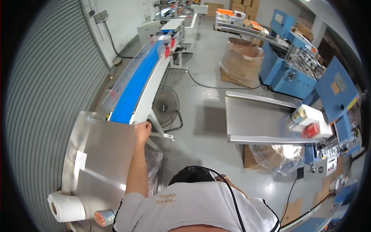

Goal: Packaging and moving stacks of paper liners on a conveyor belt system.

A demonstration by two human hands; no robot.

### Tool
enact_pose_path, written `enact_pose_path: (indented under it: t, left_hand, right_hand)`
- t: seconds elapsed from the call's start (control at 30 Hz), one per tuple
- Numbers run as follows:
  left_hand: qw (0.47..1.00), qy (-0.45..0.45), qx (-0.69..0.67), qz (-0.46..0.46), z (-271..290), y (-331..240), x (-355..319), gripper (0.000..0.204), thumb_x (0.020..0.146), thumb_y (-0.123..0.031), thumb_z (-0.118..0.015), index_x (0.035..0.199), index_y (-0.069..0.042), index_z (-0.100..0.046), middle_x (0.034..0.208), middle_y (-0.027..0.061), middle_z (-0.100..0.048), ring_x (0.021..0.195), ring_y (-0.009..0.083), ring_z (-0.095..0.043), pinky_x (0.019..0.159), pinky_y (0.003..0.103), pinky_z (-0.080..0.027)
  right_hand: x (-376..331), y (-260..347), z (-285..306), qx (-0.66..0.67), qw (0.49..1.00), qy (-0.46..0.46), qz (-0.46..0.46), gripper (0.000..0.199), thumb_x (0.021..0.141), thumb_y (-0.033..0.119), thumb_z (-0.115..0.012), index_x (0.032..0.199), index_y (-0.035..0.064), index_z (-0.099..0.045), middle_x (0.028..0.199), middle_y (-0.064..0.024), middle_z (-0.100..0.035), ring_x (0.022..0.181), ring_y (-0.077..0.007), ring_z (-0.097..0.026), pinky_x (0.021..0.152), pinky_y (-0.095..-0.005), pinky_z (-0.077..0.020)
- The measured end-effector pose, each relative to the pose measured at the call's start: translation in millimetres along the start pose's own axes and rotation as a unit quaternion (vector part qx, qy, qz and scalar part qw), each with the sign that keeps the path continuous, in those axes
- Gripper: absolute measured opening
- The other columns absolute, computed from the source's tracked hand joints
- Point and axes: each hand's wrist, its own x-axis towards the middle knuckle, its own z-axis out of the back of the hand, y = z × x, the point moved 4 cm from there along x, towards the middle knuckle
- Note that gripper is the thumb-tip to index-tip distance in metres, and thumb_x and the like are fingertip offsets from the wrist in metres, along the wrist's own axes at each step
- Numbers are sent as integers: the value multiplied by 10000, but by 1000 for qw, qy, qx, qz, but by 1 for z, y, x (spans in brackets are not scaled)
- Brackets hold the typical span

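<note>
My left hand (143, 130) is at the near end of the conveyor, by its white side frame (145, 101) and the far corner of a steel table (104, 154). Its fingers are curled; whatever they grip, if anything, is hidden. The blue conveyor belt (133, 87) runs away from there between the frame and a clear side guard (125, 82). Of my right arm only a little (236, 186) shows beside my shirt, with the hand low in front of my body and its fingers hidden.
A white paper roll (71, 208) and a printed cylindrical pack (103, 217) lie at the table's near end. A floor fan (164, 107) stands under the conveyor. To the right is a steel chute (259, 118) with packs on it. Cables cross the floor near a lined carton (241, 65).
</note>
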Motion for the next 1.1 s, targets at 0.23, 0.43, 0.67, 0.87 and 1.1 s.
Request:
enact_pose_path:
  t: [0.23,0.43,0.67,0.87,1.1]
  left_hand:
    - [983,-58,173,6,-10,19,-42,292,727,-139,-624,994,-28,-588,1022,178,-595,1130,345,-483,1015,447,-303]
    - [942,297,130,90,-182,-44,-183,376,704,-155,-597,1040,13,-583,1055,255,-593,1008,395,-565,896,465,-444]
    - [760,589,225,-158,-367,-80,-455,341,767,-363,-560,946,-99,-679,964,110,-670,890,292,-638,763,459,-491]
    - [762,630,-1,-147,-365,-220,-391,304,780,-296,-571,998,-103,-656,914,131,-665,839,272,-627,764,412,-485]
    - [748,557,-207,-295,-295,-439,-310,201,791,-224,-565,875,-54,-633,813,162,-649,711,309,-626,654,412,-487]
  right_hand:
    - [-79,-68,-86,463,856,-75,-218,323,775,297,-645,1029,99,-661,849,-91,-680,729,-181,-637,661,-310,-521]
    - [-165,-149,-218,635,706,-107,-294,229,731,240,-639,908,97,-664,803,-75,-642,698,-196,-593,616,-343,-479]
    - [-223,-225,-172,617,725,-160,-263,101,660,122,-633,718,45,-666,652,-37,-560,549,-162,-479,464,-328,-378]
    - [-181,-296,-102,455,851,-121,-233,149,685,170,-633,769,56,-679,727,-56,-605,635,-184,-538,530,-345,-420]
    - [-204,-352,-238,459,800,-145,-357,204,714,226,-634,829,68,-695,815,-77,-657,735,-209,-608,607,-365,-469]
